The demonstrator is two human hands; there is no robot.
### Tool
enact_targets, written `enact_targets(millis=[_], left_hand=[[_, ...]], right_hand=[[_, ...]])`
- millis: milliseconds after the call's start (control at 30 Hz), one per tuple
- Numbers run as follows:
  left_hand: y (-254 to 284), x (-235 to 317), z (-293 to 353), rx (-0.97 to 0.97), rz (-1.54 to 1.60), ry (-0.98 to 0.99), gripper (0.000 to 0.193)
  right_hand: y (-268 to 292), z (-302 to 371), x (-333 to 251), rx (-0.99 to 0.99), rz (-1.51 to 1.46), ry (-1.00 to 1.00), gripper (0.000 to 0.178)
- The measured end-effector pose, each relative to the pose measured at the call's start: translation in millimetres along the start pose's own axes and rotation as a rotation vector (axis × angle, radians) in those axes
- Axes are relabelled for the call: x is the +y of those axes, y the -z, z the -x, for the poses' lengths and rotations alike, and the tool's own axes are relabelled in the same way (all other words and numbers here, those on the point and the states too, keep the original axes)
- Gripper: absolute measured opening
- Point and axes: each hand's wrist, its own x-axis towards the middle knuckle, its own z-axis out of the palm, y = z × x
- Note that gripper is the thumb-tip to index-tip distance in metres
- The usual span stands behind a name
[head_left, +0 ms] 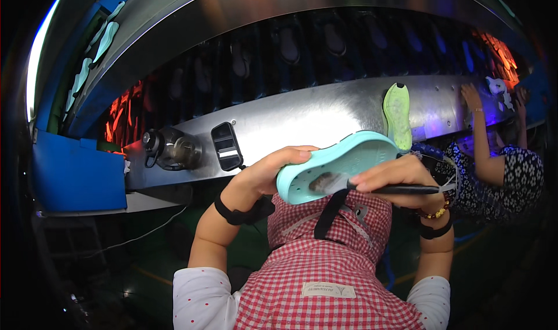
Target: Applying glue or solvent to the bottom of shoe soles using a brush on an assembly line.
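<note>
A turquoise shoe sole (296, 182), hollow like a shallow tray with small holes near its left end, is held up in front of my chest. My left hand (268, 168) grips its left end, with the thumb over the rim. My right hand (401, 179) is closed around the black handle of a brush (415, 189). Its pale, dark-tipped bristles touch the sole's inner face near the left end. Just beyond the sole, a lime-green sole (399, 112) lies on the metal ledge (314, 112).
A dark transparent jug (177, 149) and a black case with a white stripe (225, 147) sit on the ledge at left. Behind runs a dark line carrying several soles (335, 38), with orange glows at both ends. At right, a co-worker's hand (471, 97) reaches over the ledge near pale pieces (500, 89).
</note>
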Motion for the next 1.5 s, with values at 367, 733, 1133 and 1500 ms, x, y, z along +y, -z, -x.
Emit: enact_targets(millis=[367,733,1133,1500], left_hand=[[12,18,19,-0.052,-0.24,-0.242,0.056],[12,-49,-44,-0.035,0.648,-0.349,0.092],[-8,-39,-34,0.097,0.657,-0.555,0.088],[-15,-18,-26,0.094,0.607,-0.694,0.084]], right_hand=[[-12,13,7,0.152,0.029,0.038,0.019],[-40,-10,34,0.5,-0.185,-0.263,0.018],[-30,-9,-2,0.244,0.001,0.012,0.021],[-34,-10,9,0.37,-0.075,-0.093,0.022]])
